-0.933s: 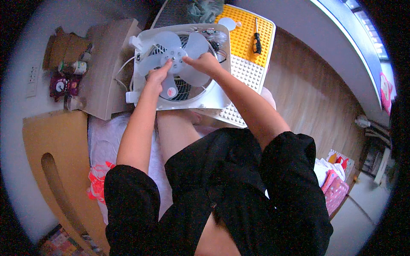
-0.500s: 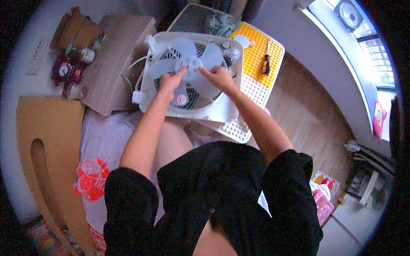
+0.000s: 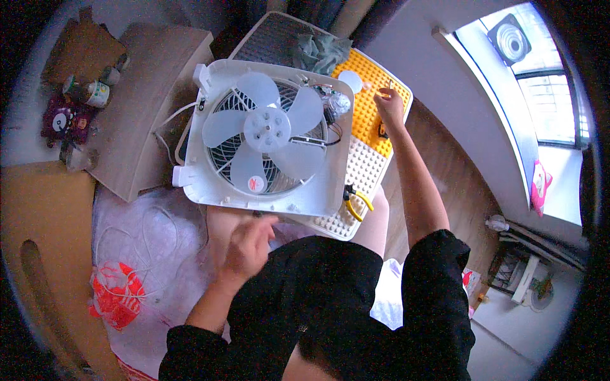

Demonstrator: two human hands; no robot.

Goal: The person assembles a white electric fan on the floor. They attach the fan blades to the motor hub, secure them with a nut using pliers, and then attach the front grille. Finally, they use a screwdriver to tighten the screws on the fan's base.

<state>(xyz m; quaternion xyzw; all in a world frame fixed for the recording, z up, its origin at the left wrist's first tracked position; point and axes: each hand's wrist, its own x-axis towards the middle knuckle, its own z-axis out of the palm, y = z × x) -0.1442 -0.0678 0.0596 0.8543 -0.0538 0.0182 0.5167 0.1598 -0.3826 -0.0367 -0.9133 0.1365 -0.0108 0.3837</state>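
Note:
A white box fan stands with its front off, so its pale five-bladed impeller faces up. My left hand hovers below the fan's near edge, fingers loosely bent and apart, slightly blurred, with nothing visible in it. Over the yellow studded part of the table, my right hand has its fingertips drawn together above a screwdriver. The hand covers most of that tool, and what the fingers pinch is hidden. Close by lies a pale round disc. Yellow-handled pliers rest on the white studs.
The studded table carries the fan and a grey-green cloth. A wooden cabinet stands left, with jars beside it. A white cable and a red plastic bag lie on the bedding near a cardboard sheet.
Both hands have left the impeller hub. The left came back toward my lap; the right went to the screwdriver on the yellow studs. The pliers have come into sight.

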